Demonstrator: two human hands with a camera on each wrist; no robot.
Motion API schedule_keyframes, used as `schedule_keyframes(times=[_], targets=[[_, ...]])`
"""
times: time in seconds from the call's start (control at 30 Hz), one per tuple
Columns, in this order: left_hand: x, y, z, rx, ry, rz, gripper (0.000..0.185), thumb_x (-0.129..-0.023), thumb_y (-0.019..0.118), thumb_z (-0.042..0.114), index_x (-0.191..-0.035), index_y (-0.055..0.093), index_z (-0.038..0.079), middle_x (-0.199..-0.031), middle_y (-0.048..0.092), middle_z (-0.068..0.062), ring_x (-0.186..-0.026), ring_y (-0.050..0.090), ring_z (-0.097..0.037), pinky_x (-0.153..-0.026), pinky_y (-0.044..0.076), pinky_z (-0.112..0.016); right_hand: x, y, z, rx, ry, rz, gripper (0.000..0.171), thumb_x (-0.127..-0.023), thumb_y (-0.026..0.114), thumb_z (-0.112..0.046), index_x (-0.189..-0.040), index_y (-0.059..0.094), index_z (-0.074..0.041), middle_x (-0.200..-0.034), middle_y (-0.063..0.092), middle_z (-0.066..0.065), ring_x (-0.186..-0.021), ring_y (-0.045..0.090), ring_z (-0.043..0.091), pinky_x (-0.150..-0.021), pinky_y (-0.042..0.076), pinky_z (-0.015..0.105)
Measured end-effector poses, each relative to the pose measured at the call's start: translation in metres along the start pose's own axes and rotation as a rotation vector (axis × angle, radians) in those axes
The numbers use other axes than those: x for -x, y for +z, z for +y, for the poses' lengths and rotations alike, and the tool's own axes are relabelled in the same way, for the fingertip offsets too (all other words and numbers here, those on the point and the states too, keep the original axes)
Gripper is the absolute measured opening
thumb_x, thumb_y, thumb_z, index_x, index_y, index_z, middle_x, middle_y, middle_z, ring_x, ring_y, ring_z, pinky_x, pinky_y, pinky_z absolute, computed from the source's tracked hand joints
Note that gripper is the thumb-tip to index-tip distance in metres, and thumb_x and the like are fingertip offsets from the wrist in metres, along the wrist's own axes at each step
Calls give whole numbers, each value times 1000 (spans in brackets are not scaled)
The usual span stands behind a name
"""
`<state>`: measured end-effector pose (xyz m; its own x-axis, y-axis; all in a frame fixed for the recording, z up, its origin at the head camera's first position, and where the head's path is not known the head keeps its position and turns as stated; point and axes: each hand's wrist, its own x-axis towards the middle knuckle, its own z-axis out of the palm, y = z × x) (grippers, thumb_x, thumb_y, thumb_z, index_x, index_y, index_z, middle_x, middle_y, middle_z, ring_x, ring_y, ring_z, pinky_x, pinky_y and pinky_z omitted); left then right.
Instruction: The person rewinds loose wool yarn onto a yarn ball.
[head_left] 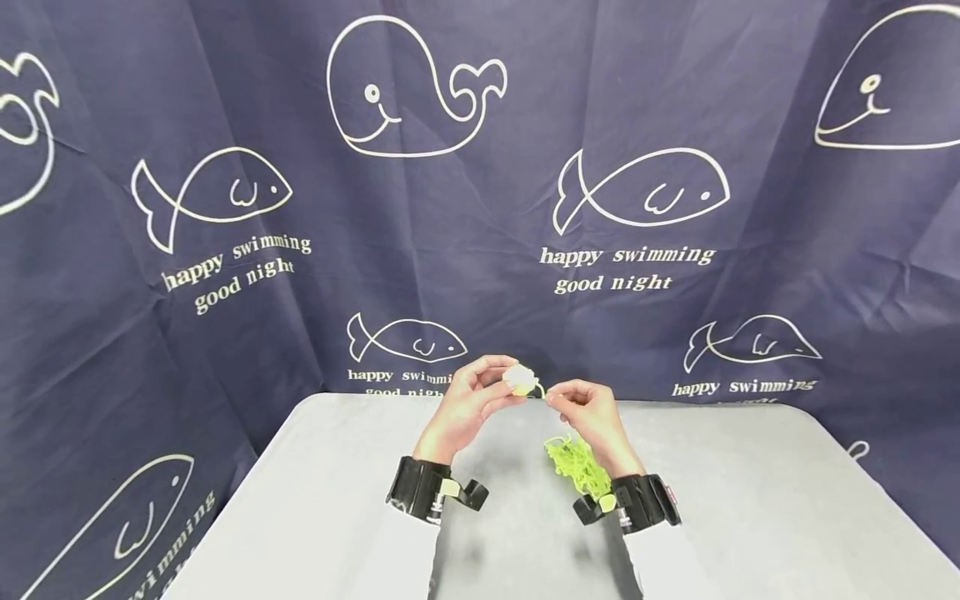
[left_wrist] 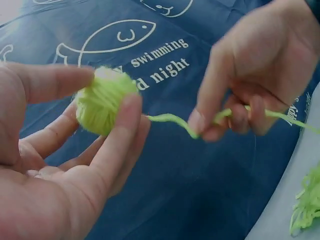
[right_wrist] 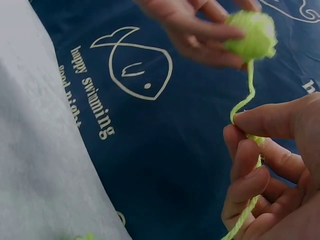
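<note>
The left hand (head_left: 467,407) holds a small ball of yarn (head_left: 522,380) above the far edge of the bench (head_left: 750,500), thumb and fingers curled round it; the left wrist view shows the ball (left_wrist: 104,100) as pale green and tightly wound, which the head view washes out almost to white. The right hand (head_left: 592,414) pinches the yarn strand (left_wrist: 172,121) just beside the ball, and the right wrist view shows the strand (right_wrist: 246,97) running through the curled fingers and down. A loose tangle of yarn (head_left: 576,465) lies on the bench, seemingly near the right wrist. A navy whale-print curtain (head_left: 225,292) hangs behind.
</note>
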<state>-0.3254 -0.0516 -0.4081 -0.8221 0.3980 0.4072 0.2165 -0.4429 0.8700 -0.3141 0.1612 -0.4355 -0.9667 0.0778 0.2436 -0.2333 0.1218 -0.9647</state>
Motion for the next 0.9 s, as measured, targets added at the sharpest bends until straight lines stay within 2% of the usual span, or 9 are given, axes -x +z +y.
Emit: schedule_keyframes(times=[0.1,0.2,0.37,0.47,0.53,0.63,0.7,0.77,0.9], targets=[[0,1,3,59,0,-60,29,-93,56,-7,-122,60,0,-111,70,-8,-101,69,-20,-92,58,-39,-1,0,2,28,-2,4,17,-88,77,-6,-99,74,6,-83,71,5,-66,58,14,-59,50,22],[-2,3,5,106,9,-58,31,-96,53,-8,-125,60,-3,-112,71,-8,-101,70,-21,-92,58,-37,-1,0,3,56,-13,-23,16,-87,77,-6,-99,74,6,-81,71,6,-67,59,16,-59,51,23],[-4,6,6,154,27,85,29,-97,53,-12,-124,61,-7,-110,71,-10,-101,71,-23,-93,58,-38,1,3,1,134,-73,-148,11,-86,76,-3,-94,75,4,-81,72,8,-70,62,21,-60,52,26],[-5,5,2,87,57,189,28,-93,58,-15,-121,62,-9,-108,71,-12,-98,72,-21,-91,59,-38,6,5,-4,222,-148,-208,8,-85,77,-3,-92,76,1,-79,72,7,-66,62,19,-59,53,26],[-3,4,-1,-17,76,259,32,-90,63,-15,-122,60,-13,-108,71,-16,-95,72,-20,-88,60,-38,11,7,-10,286,-205,-225,6,-84,78,-4,-89,77,-3,-74,70,4,-60,59,15,-56,50,25],[0,4,-4,-288,89,355,35,-85,73,-9,-119,64,-9,-107,71,-18,-93,71,-22,-83,61,-34,16,6,-20,348,-280,-242,4,-82,79,-4,-86,78,-7,-68,66,0,-57,56,10,-53,47,24],[0,3,-4,-476,110,370,35,-83,77,-7,-116,67,-7,-109,71,-19,-96,71,-27,-81,62,-35,19,5,-29,332,-318,-261,5,-83,78,-2,-86,78,-6,-67,66,0,-56,54,10,-52,45,24],[-3,2,-1,-651,127,353,34,-81,79,-5,-114,70,-3,-111,71,-17,-97,71,-32,-80,62,-36,18,1,-40,286,-343,-269,5,-84,77,0,-87,77,-4,-69,67,2,-55,54,10,-52,45,23],[-3,1,3,-824,80,227,33,-81,79,-5,-113,73,-1,-115,67,-19,-98,72,-36,-81,61,-38,17,-3,-50,163,-336,-252,5,-87,76,1,-91,75,2,-74,69,5,-57,55,11,-52,46,22]])
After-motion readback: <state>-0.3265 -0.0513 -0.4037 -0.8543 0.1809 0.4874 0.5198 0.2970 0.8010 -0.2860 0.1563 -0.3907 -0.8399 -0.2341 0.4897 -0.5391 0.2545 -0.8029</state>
